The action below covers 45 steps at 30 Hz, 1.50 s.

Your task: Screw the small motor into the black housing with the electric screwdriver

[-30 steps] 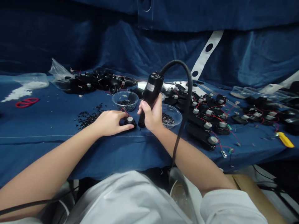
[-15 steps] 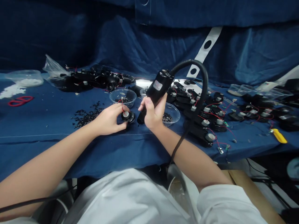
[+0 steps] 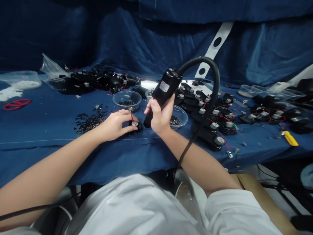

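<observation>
My left hand rests on the blue cloth, its fingertips on a small black plastic part with a round silver motor on top and a thin red wire. My right hand grips a black electric screwdriver, whose thick black cable arches up and over to the right. The screwdriver's lower end points down, close to the black part and a short way to its right. Its tip is hidden from this view.
Clear bowls of small black screws stand near my hands, beside a loose screw pile. Wired black assemblies fill the right side. Red scissors lie far left, and a yellow utility knife lies far right.
The screwdriver has tilted from nearly upright, its top leaning right. My left hand has lowered the black part from a raised, turned position to the cloth.
</observation>
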Tool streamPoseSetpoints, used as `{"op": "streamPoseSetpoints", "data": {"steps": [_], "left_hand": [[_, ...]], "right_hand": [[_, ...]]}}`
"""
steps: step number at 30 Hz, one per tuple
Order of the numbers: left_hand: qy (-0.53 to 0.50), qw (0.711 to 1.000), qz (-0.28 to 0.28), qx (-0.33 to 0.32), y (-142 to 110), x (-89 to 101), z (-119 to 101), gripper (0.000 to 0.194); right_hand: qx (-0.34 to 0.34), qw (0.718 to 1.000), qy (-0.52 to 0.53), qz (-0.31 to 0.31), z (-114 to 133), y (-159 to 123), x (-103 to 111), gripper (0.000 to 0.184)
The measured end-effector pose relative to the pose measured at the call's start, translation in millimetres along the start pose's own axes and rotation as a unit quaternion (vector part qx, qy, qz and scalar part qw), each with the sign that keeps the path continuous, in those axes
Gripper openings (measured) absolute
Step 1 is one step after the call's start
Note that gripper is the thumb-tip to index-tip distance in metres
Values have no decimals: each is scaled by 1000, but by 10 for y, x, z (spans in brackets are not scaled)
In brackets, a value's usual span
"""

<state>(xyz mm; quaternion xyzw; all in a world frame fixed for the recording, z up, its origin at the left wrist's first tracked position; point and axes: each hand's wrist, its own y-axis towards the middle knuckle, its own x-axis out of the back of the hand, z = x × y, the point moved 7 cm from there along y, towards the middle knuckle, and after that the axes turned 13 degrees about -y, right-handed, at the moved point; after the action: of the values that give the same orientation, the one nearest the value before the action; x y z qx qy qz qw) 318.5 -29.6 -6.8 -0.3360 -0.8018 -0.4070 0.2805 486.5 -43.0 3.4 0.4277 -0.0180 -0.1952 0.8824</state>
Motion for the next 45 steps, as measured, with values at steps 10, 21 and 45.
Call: {"op": "streamPoseSetpoints", "data": {"steps": [10,21,45], "left_hand": [[-60,996,26,53,-55,-3,46,42],[37,997,20,60,-64,119,108,42],[63,989,116,73,-77,-70,42,40]], "right_hand": [[22,998,48,-32,91,51,56,30],[-2,994,78,-75,81,53,74,41],[24,993,-105,54,162,120,120,50]]}}
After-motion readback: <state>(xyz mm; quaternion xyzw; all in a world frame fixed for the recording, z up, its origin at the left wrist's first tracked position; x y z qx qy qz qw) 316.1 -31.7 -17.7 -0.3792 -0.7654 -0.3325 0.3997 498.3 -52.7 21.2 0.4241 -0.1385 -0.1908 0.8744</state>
